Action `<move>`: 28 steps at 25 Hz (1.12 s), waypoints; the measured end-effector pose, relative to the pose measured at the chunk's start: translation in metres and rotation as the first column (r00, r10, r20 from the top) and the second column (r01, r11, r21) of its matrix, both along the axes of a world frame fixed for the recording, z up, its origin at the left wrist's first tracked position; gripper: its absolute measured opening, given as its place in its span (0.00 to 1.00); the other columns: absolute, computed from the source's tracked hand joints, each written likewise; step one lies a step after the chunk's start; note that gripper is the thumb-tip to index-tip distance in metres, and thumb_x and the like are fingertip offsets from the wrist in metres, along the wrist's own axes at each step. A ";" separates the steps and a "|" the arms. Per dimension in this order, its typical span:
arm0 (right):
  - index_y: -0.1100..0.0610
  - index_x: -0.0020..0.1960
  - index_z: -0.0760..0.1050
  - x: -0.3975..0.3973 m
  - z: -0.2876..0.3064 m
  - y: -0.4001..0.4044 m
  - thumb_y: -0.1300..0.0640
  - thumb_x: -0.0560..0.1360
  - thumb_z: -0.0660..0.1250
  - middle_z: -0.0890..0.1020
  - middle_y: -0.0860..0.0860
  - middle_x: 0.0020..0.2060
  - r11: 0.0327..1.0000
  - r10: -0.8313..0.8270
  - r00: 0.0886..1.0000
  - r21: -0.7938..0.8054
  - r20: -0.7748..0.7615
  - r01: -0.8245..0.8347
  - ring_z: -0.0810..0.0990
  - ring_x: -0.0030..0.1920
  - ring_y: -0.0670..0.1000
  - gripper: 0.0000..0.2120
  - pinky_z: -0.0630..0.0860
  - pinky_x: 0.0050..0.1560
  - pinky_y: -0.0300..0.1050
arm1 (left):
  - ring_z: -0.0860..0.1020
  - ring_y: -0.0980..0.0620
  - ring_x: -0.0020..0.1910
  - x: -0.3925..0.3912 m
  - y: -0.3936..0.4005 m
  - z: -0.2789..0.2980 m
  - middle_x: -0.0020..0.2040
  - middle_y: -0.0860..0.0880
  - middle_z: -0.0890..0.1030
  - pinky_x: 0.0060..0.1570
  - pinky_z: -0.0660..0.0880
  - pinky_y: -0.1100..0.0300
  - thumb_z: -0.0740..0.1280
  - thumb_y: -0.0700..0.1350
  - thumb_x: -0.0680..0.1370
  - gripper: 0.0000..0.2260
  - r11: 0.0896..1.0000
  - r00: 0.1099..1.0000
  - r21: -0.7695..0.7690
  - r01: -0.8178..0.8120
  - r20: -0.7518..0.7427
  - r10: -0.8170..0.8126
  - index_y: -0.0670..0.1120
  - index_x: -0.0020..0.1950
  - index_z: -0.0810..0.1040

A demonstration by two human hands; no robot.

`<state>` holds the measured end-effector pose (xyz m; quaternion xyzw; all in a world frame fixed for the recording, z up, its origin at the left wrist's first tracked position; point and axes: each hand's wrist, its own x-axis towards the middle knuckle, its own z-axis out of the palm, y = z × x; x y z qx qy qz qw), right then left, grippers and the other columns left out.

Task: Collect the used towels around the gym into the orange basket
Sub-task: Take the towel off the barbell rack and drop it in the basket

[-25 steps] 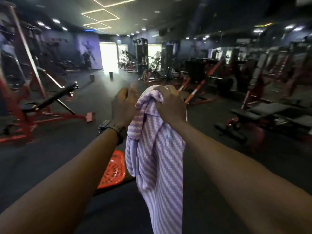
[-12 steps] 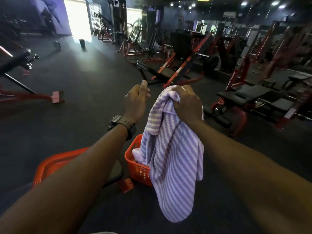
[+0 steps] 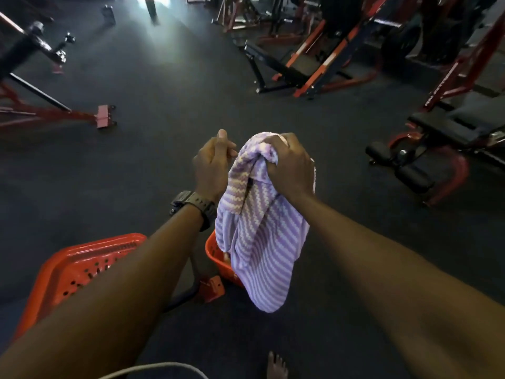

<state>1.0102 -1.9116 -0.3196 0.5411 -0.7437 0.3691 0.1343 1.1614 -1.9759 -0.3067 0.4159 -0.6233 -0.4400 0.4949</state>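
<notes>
While both arms reach forward over the dark rubber gym floor (image 3: pixel 164 165), the scene reads from left to right as follows.

Far left: a red steel machine frame (image 3: pixel 52 116) stands on the floor, well apart from the hands.
Lower left: an orange perforated plastic basket (image 3: pixel 82 266) sits on the floor, partly hidden under the left forearm; its far rim shows again right of that arm, below the towel.
Left hand (image 3: pixel 211 165): fingers loosely curled with the thumb up, holding nothing, just beside the towel; a black digital wristwatch (image 3: pixel 195 206) sits on the wrist.
Towel: a lilac and white zigzag-striped cloth towel (image 3: pixel 262 242) hangs bunched from the right hand, its lower part in front of the basket's far rim; whether it touches the basket cannot be told.
Right hand (image 3: pixel 289 165): fingers curled tight round the towel's gathered top.
Bottom edge: a bare foot (image 3: pixel 276 366) on the floor.
Right: a black padded bench with red frame (image 3: pixel 437 138).
</notes>
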 end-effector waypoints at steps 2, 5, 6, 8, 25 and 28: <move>0.49 0.56 0.80 -0.019 -0.027 -0.034 0.58 0.72 0.67 0.79 0.53 0.53 0.999 0.020 1.000 0.041 0.016 -0.020 0.81 0.50 0.60 0.13 0.78 0.41 0.53 | 0.81 0.50 0.39 -0.020 -0.025 -0.021 0.37 0.50 0.84 0.45 0.76 0.50 0.56 0.61 0.80 0.21 0.999 1.000 0.025 -0.023 0.007 0.023 0.51 0.36 0.80; 0.49 0.57 0.79 -0.041 -0.073 -0.079 0.59 0.72 0.67 0.79 0.53 0.53 0.992 0.059 0.998 0.111 0.035 -0.063 0.81 0.51 0.60 0.14 0.78 0.41 0.54 | 0.82 0.48 0.41 -0.042 -0.068 -0.056 0.38 0.50 0.84 0.47 0.77 0.48 0.55 0.61 0.81 0.21 0.997 0.999 0.060 -0.049 0.026 0.048 0.52 0.38 0.81; 0.50 0.57 0.79 -0.047 -0.091 -0.094 0.59 0.71 0.67 0.79 0.53 0.53 0.987 0.068 0.997 0.143 0.045 -0.074 0.81 0.52 0.60 0.15 0.78 0.41 0.53 | 0.82 0.49 0.41 -0.050 -0.083 -0.070 0.38 0.50 0.84 0.48 0.77 0.47 0.55 0.61 0.81 0.22 0.995 0.998 0.086 -0.056 0.032 0.054 0.52 0.38 0.81; 0.50 0.56 0.80 -0.057 -0.130 -0.121 0.59 0.71 0.67 0.79 0.53 0.53 0.979 0.066 0.996 0.189 0.066 -0.078 0.81 0.51 0.60 0.14 0.77 0.41 0.52 | 0.82 0.50 0.41 -0.064 -0.118 -0.106 0.38 0.51 0.84 0.49 0.78 0.46 0.54 0.62 0.80 0.22 0.989 0.997 0.135 -0.060 0.049 0.054 0.53 0.38 0.81; 0.51 0.62 0.76 -0.083 -0.650 -0.175 0.56 0.73 0.69 0.77 0.57 0.60 0.795 -0.070 0.981 0.605 0.179 -0.053 0.77 0.59 0.63 0.18 0.78 0.43 0.56 | 0.81 0.51 0.41 -0.121 -0.182 -0.579 0.39 0.50 0.83 0.51 0.78 0.46 0.56 0.59 0.82 0.20 0.910 0.959 0.411 -0.059 0.275 -0.062 0.50 0.39 0.78; 0.52 0.72 0.70 -0.082 -0.704 -0.175 0.56 0.77 0.64 0.71 0.60 0.68 0.691 -0.102 0.968 0.716 0.230 -0.097 0.73 0.64 0.65 0.23 0.76 0.51 0.62 | 0.81 0.54 0.41 -0.124 -0.180 -0.618 0.38 0.52 0.82 0.50 0.78 0.50 0.57 0.55 0.84 0.19 0.913 0.947 0.406 -0.032 0.305 -0.102 0.45 0.43 0.79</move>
